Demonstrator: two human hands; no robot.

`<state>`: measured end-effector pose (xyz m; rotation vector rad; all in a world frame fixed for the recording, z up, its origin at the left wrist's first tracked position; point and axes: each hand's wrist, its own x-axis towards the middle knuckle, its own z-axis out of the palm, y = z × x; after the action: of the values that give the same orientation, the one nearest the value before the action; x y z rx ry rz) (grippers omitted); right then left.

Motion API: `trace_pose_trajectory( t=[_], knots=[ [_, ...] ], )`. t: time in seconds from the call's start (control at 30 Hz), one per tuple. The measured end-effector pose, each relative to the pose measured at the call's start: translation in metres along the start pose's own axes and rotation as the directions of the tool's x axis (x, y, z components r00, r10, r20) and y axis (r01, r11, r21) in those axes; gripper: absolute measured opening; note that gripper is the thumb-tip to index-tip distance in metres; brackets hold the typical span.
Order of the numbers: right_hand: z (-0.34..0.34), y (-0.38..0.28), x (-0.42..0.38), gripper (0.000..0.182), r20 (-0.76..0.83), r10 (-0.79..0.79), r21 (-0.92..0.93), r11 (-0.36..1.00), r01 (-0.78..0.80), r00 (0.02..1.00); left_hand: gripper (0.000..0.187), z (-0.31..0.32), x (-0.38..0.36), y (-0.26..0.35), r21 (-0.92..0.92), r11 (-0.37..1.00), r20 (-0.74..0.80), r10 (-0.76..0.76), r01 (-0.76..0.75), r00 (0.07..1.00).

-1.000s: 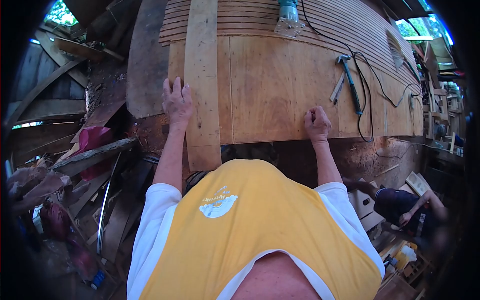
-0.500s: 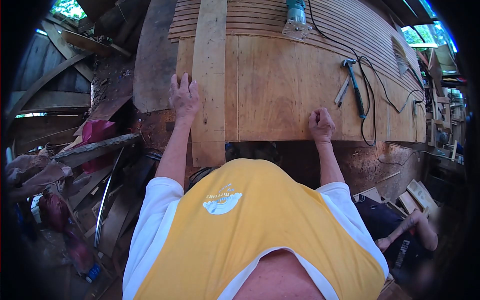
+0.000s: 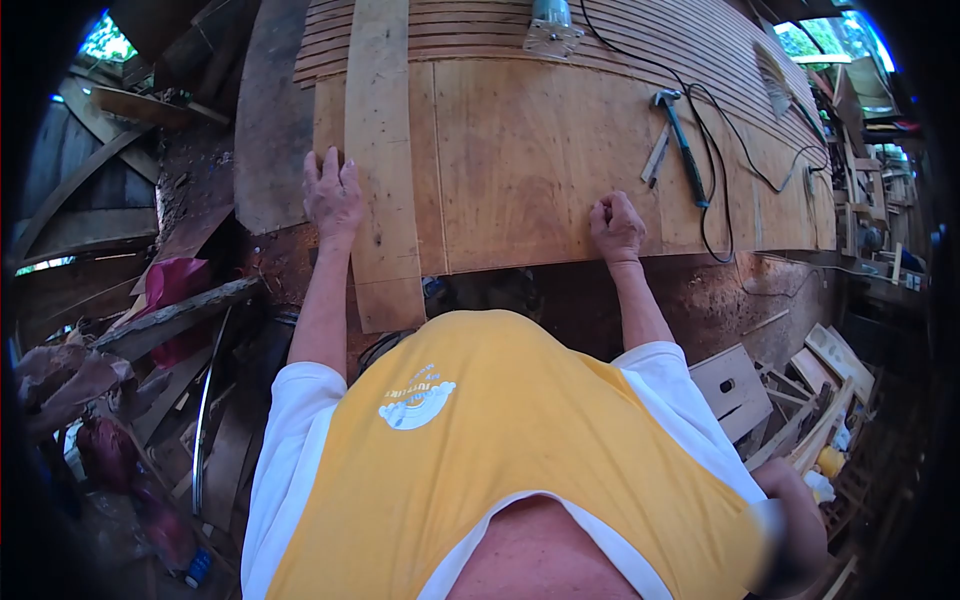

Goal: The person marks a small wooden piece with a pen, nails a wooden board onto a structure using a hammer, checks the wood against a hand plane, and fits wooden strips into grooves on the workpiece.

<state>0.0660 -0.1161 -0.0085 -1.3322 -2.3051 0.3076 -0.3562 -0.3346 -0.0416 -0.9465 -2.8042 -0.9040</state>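
Note:
My left hand (image 3: 332, 203) lies with its fingers stretched out at the left edge of a long wooden plank (image 3: 382, 130), near the plywood's left side. The plank runs away from me across a plywood sheet (image 3: 520, 150) and overhangs its near edge. My right hand (image 3: 618, 228) rests curled into a fist near the sheet's front edge. Whatever its fingers hold, if anything, is hidden. Beyond it to the right lie a hammer (image 3: 684, 150) with a dark teal handle and a flat metal-looking tool (image 3: 655, 157).
A teal power tool (image 3: 551, 28) with a clear base stands on ribbed wood slats (image 3: 640, 45). Its black cord (image 3: 722, 190) loops past the hammer. Scrap boards (image 3: 730, 392) lie at lower right; a rough timber piece (image 3: 180, 315) juts out at left. A blurred person's arm (image 3: 795, 520) is at lower right.
The view has shifted, so the bench and both hands appear further left and slightly turned. Both hands keep about the same poses. The co-worker at lower right has moved closer behind my right shoulder.

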Motion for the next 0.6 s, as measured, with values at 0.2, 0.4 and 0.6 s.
trace_pose_trajectory(
  t=[0.2, 0.4, 0.6],
  knots=[
    [0.001, 0.002, 0.000, 0.008, 0.012, 0.027, 0.010, 1.000, -0.028, 1.000, 0.050, 0.006, 0.002, -0.008, 0.009, 0.999, -0.020, 0.033, -0.033, 0.999],
    [0.000, 0.000, 0.000, 0.008, 0.003, 0.034, 0.008, 0.999, -0.034, 0.999, 0.049, 0.005, 0.002, -0.009, 0.024, 0.999, -0.017, 0.048, -0.048, 0.999],
    [0.000, 0.000, -0.001, 0.009, 0.026, 0.060, 0.017, 0.998, -0.060, 0.998, 0.049, 0.004, 0.001, -0.009, 0.031, 0.998, -0.021, 0.046, -0.045, 0.999]
  ],
)
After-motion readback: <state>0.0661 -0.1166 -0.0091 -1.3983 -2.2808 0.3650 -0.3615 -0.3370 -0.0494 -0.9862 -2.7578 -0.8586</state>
